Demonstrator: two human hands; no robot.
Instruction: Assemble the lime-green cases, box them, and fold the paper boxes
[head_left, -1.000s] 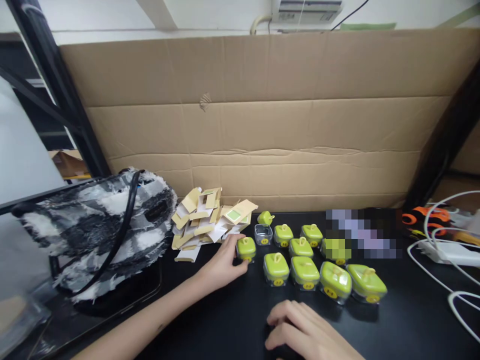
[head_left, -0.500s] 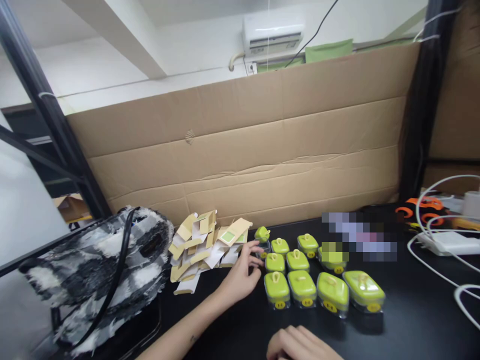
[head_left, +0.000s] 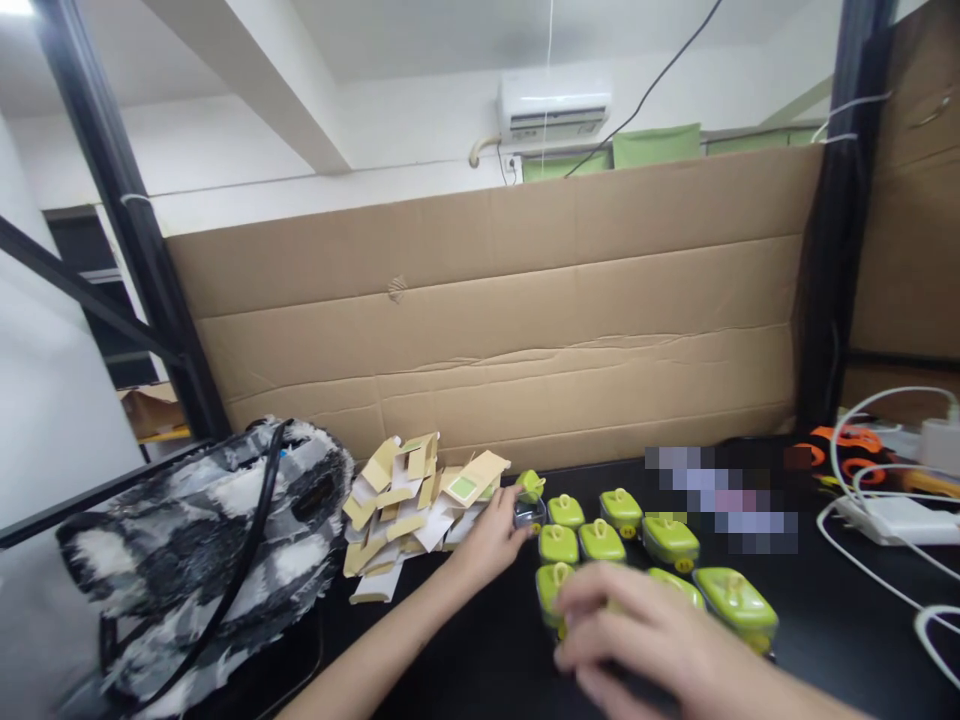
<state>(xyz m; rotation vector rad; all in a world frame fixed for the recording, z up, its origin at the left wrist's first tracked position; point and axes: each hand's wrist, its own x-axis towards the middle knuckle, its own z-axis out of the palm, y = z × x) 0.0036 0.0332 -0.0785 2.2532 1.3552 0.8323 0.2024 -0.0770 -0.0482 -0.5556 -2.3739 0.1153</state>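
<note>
Several small clear containers with lime-green lids and loop handles stand grouped on the black table, one of them a lidded container (head_left: 601, 541) in the middle. At the group's back left is an open container (head_left: 529, 513), its green lid (head_left: 531, 485) tilted up behind it. My left hand (head_left: 489, 532) has its fingers and thumb closed at the left side of this open container. Above the front row hovers my right hand (head_left: 637, 630), blurred, with fingers curved and apart and nothing seen in them. It hides parts of the front containers.
Flattened small cartons (head_left: 405, 510) are heaped left of the containers. A grey, black and white furry bag (head_left: 217, 550) with a black strap lies further left. Cardboard (head_left: 487, 330) walls off the back. White cables and a power strip (head_left: 892, 520) are at the right, near orange items (head_left: 847, 440).
My left hand has closed in on the open container at the back left. My right hand has risen from the bottom edge to above the front row. The view has tilted up slightly.
</note>
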